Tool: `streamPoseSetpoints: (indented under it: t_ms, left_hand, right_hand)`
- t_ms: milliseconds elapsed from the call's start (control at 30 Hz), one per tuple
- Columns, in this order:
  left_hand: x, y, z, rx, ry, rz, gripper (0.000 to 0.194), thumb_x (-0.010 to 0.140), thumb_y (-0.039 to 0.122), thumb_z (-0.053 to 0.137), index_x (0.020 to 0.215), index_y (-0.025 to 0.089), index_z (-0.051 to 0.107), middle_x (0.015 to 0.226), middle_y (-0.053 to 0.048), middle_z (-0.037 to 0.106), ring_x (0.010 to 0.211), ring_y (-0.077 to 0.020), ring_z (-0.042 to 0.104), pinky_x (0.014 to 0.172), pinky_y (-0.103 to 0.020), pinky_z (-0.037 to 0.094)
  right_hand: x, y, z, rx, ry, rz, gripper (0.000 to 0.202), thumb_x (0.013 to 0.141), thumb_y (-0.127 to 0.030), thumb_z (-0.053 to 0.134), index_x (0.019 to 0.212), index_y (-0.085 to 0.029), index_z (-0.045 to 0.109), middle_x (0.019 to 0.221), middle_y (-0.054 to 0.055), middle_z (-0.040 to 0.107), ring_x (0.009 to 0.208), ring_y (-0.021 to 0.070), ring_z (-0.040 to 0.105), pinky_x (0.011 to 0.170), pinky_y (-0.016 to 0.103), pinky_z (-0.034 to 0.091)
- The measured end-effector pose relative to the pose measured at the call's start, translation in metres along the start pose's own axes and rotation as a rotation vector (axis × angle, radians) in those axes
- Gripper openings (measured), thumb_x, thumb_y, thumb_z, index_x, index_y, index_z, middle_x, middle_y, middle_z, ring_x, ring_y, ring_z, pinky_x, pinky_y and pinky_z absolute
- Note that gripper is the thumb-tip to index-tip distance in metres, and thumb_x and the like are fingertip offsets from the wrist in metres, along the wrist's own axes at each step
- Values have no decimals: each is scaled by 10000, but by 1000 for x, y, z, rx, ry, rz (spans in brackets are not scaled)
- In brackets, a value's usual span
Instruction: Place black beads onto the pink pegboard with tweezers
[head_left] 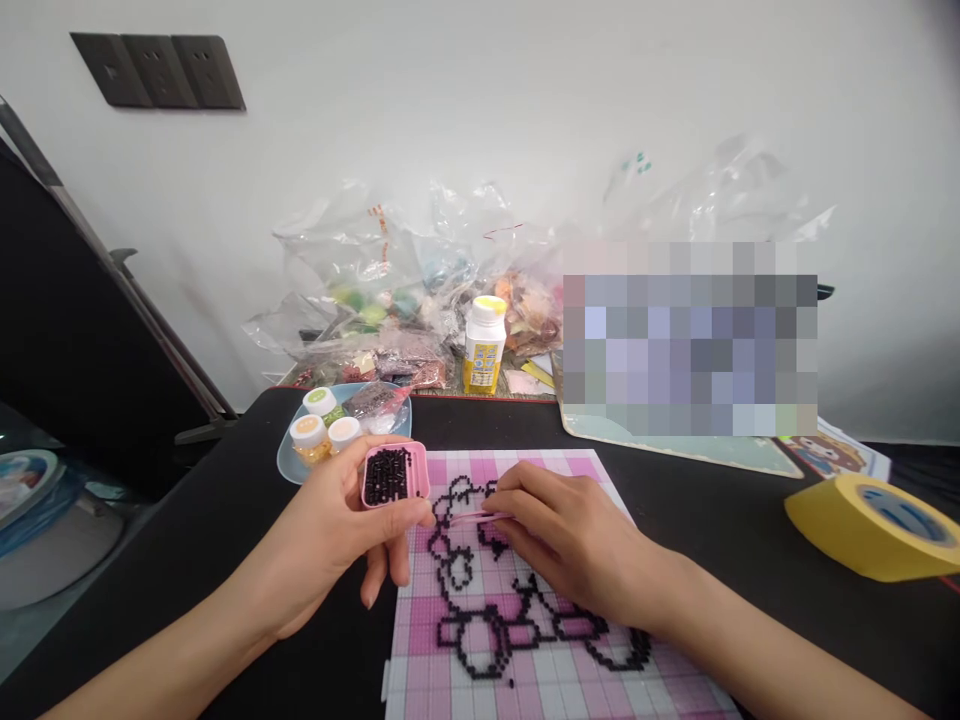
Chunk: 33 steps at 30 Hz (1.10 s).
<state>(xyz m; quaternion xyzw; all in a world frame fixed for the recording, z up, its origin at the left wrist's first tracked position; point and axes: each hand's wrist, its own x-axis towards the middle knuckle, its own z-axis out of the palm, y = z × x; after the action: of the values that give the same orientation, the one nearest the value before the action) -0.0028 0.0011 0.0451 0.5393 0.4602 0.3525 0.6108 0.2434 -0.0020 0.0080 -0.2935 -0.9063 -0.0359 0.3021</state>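
Note:
My left hand (330, 530) is closed around a small pink tray (421, 472), tilted toward me and heaped with black beads (388, 477). Pink tweezers (466, 519) are pinched in the fingers of my right hand (585, 530), their tips pointing left over the pegboard. That pegboard (420, 685), checked in pink and white, carries an outline of black beads (480, 672). Part of the outline is hidden beneath my right hand. Whether the tweezer tips hold a bead is too small to tell.
A blue plate (289, 470) with lidded jars and a bead packet stands left of the pegboard. Behind are a white-and-yellow bottle (484, 345) and plastic bags (360, 250). A yellow tape roll (847, 525) lies right; a blurred block covers the back right.

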Motion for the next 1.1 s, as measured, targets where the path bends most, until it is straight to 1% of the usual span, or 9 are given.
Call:
streamPoseSetpoints:
  t_ms: [67,233,367,500,633,767,900,1000,1100]
  left_hand:
    - [1,1,-1,26,1,1,473,838,339,798,1184,173,522,515,49,641,358,-88,528,303,-114,418]
    - [2,3,0,43,20,14,512,799,357,829,1165,178,521,671,13,696,414,-101,584,298,-128,439]
    - [1,2,1,76,-22,-11,542,808,374,823,1209,175,518,648,0,707,382,-88,550,307,-132,443]
    - [1,2,2,90,-13,-11,563,809,376,823,1232,176,509,663,-8,715,396,-93,561,311,-131,443]
    - [2,3,1,83,-8,26,554,808,374,825,1211,177,499,688,-11,722,419,-106,590,307,-136,452]
    - [3,3,0,87,4,31,560,825,375,813,1227,182,474,683,-5,724,420,-101,587,310,-127,454]
    - [3,3,0,60,3,28,603,795,387,836,1223,188,461,719,-16,736,432,-114,614,299,-130,451]
    - [2,4,0,54,2,27,599,801,379,831,1228,195,454,725,-5,728,434,-114,617,301,-133,452]
    - [2,5,0,49,-4,28,582,815,365,820,1233,193,453,721,2,723,437,-110,611,306,-134,452]
  right_hand:
    - [0,-1,0,-12,12,-1,225,1051,-193,417,1023,-139,633,887,71,662,701,162,628,556,263,505]
    - [-1,-1,2,-51,52,-6,234,1059,-203,403,1033,-133,625,895,69,669,669,149,627,512,255,472]
    - [-1,-1,3,-68,46,-20,224,1058,-193,402,1047,-135,618,909,68,671,680,137,625,512,245,460]
    - [-1,-2,4,-64,53,-33,210,1046,-167,412,1041,-126,618,901,74,666,702,142,631,521,244,473]
    - [0,-2,4,-75,132,-33,197,1039,-165,425,1043,-120,617,910,79,660,684,136,628,500,236,467]
    - [0,1,1,-84,205,21,186,1030,-158,440,1065,-123,620,917,77,655,697,137,633,519,235,478]
    - [-1,8,-3,-140,239,73,213,1037,-170,419,1085,-138,625,917,73,665,677,125,622,503,224,444]
    - [-2,12,-4,-150,244,71,199,1045,-217,448,1021,-150,634,879,54,677,648,111,618,506,220,422]
    - [-3,14,-3,-140,209,68,230,1047,-286,489,928,-164,643,826,31,676,633,100,625,512,218,397]
